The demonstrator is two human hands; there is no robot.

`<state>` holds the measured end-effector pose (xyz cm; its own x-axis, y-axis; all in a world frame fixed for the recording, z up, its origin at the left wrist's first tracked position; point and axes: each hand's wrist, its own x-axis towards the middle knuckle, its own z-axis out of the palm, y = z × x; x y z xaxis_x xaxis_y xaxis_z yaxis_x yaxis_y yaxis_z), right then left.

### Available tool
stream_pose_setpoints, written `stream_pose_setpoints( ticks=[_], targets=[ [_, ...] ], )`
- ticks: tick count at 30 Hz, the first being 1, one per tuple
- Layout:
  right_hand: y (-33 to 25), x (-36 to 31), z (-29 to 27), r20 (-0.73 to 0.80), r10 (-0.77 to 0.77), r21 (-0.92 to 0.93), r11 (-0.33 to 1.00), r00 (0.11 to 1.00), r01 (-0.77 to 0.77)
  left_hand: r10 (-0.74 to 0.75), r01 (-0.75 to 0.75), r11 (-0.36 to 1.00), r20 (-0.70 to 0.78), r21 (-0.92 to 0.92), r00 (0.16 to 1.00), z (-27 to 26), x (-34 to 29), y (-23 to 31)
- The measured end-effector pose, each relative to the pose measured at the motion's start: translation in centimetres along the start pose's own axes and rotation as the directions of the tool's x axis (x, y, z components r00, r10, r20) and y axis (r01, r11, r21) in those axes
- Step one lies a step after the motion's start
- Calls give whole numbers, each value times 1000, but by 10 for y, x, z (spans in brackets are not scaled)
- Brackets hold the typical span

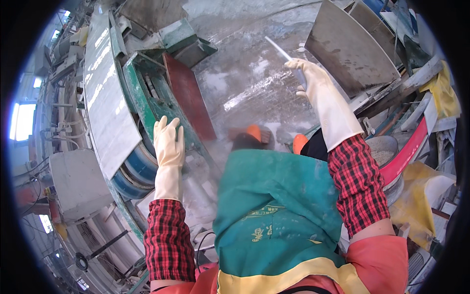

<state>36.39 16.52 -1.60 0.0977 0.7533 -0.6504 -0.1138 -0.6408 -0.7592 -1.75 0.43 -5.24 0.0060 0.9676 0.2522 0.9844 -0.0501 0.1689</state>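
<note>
My left hand [169,139], in a cream rubber glove, is open, its fingers slightly apart. It is at the green metal frame [159,100] of a machine, beside a pale slab [105,93]; I cannot tell whether it touches the frame. My right hand [311,81], gloved the same way, is closed around the grey handle of a slim, pale, blade-like tool [278,49]. The tool points up and to the left over the wet floor. Its exact kind cannot be made out.
Blue rollers [139,166] sit under the slab's edge. A red-brown board [188,95] leans against the green frame. Grey panels [350,46] stand at the far right. Nearer are a round basin [382,149], a red curved strip [406,152] and yellow sheeting [416,201]. The floor [245,59] is wet.
</note>
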Motion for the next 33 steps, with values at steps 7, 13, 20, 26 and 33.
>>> stream_pose_setpoints(
  ticks=[7,13,20,26,33],
  targets=[
    [8,6,-5,94,-338,-124,929,937,348,68,-104,978,-194,-183,979,6,43,54],
    [4,-8,-8,214,-712,-415,553,668,723,-59,565,-458,658,-686,751,28,132,172],
    [-6,-16,-9,528,-815,-522,-90,239,848,-109,392,-574,542,-719,834,46,173,187],
    [-12,-22,-11,328,-799,-627,215,504,749,-431,43,-657,422,-752,798,7,154,119],
    [-3,15,-39,116,-759,-572,477,641,668,-736,-110,-431,279,-896,617,-85,35,-25]
  ],
)
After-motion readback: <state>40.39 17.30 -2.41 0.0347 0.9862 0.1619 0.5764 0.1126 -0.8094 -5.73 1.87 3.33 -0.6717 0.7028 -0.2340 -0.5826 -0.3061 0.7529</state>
